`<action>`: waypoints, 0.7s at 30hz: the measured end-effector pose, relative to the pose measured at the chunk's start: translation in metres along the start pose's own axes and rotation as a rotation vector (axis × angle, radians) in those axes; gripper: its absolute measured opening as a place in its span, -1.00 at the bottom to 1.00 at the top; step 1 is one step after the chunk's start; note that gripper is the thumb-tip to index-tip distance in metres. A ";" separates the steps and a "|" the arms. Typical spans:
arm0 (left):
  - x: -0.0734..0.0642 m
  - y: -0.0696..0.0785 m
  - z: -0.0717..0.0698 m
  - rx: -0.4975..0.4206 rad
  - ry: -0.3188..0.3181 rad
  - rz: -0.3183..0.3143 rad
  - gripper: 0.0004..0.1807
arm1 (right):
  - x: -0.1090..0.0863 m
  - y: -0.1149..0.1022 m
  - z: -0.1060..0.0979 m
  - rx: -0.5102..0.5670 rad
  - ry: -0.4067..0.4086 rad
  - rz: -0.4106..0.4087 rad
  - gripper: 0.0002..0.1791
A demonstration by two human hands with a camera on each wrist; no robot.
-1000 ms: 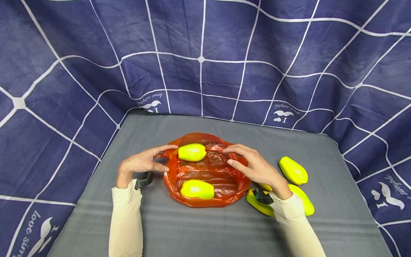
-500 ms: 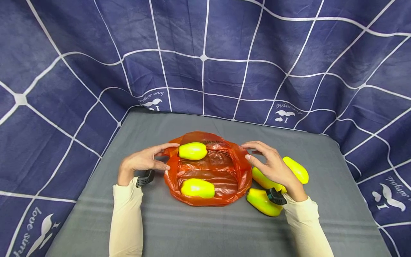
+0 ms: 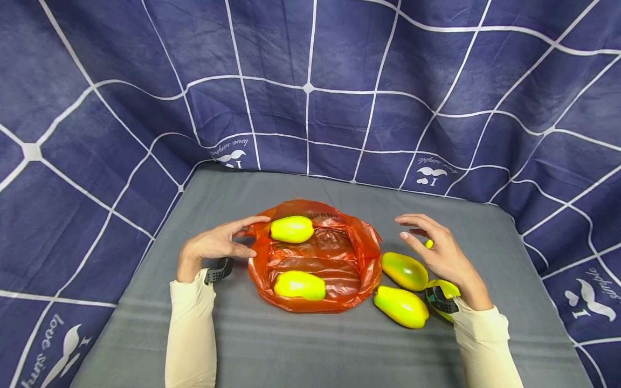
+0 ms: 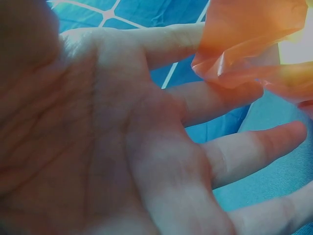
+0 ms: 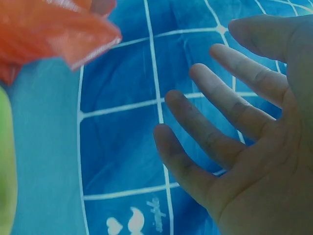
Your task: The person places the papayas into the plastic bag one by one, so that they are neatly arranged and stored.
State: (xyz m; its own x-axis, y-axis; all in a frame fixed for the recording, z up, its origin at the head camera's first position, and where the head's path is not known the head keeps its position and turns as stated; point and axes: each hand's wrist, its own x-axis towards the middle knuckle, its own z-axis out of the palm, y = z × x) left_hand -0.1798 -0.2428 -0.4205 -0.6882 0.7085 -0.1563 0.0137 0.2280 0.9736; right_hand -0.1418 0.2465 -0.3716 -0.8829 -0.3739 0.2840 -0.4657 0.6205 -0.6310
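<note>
A red plastic bag (image 3: 367,253) lies spread on the grey table, its mouth facing up. One yellow papaya (image 3: 292,229) sits at its back left and another papaya (image 3: 299,285) at its front. My left hand (image 3: 211,247) is at the bag's left rim, thumb and forefinger apart. In the left wrist view, the fingers (image 4: 244,152) are stretched out and the bag film (image 4: 254,39) overlaps the upper ones. My right hand (image 3: 443,256) hovers right of the bag, holding nothing. The right wrist view has its fingers (image 5: 195,115) spread, apart from the bag (image 5: 54,29).
Right of the bag lie a greenish-yellow papaya (image 3: 405,271) and a yellow papaya (image 3: 401,307) in front of it. Another papaya (image 3: 448,289) is partly covered by the right wrist's black device (image 3: 440,299). A blue checked cloth (image 3: 339,118) stands behind the table.
My right hand has left the bag's inside right edge and moved right, over the loose papayas. The bag's right side now stands a little wider. My left hand stays where it was.
</note>
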 end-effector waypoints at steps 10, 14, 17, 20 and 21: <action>-0.001 0.003 0.000 0.009 0.011 -0.001 -0.08 | -0.019 0.030 -0.015 -0.065 0.040 -0.013 -0.64; 0.000 0.002 0.000 0.018 0.008 0.002 -0.07 | -0.029 0.044 -0.018 -0.092 0.076 0.003 -0.65; 0.001 0.000 0.000 0.010 0.000 0.008 -0.07 | -0.036 0.053 -0.020 -0.114 0.102 0.015 -0.64; 0.001 -0.002 0.000 0.003 -0.003 0.009 -0.07 | -0.043 0.060 -0.022 -0.110 0.119 0.026 -0.63; 0.001 -0.002 0.000 0.003 -0.003 0.009 -0.07 | -0.045 0.063 -0.023 -0.107 0.122 0.030 -0.64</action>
State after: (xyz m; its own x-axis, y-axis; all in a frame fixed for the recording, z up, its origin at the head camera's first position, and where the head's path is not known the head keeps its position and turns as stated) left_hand -0.1804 -0.2428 -0.4225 -0.6861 0.7122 -0.1484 0.0215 0.2237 0.9744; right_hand -0.1328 0.3182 -0.4073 -0.8940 -0.2718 0.3561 -0.4372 0.7025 -0.5615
